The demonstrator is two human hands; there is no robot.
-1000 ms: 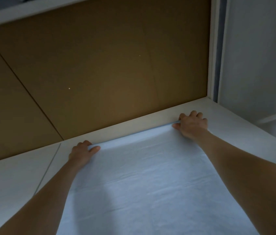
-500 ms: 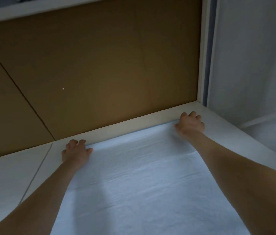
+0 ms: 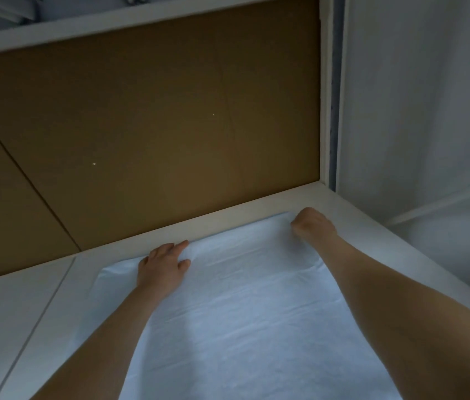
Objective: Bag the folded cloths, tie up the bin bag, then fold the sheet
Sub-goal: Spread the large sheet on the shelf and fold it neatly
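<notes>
On the white surface (image 3: 40, 313) in front of you lies the sheet (image 3: 242, 313), pale blue-white, spread flat and running from its far edge near the brown back panel (image 3: 141, 125) down toward you and out of view at the bottom. Its cloth is thin, with faint crosswise creases and a slight ripple along the far edge. The far left corner lies bare on the surface, just to the left of your left hand (image 3: 163, 267); the far right corner is under your right hand (image 3: 313, 225).

Your left hand lies palm down on the sheet near its far edge, fingers (image 3: 180, 246) stretched out loosely and a little apart, pressing the cloth flat rather than gripping it. The fingertips reach the edge of the sheet.

Your right hand is curled into a fist at the far right corner, knuckles up, and the cloth puckers where it meets the fist, so you seem to have the corner bunched in it; the fingers themselves are hidden beneath the hand.

Both forearms stretch out over the sheet, the right one crossing its right side.
</notes>
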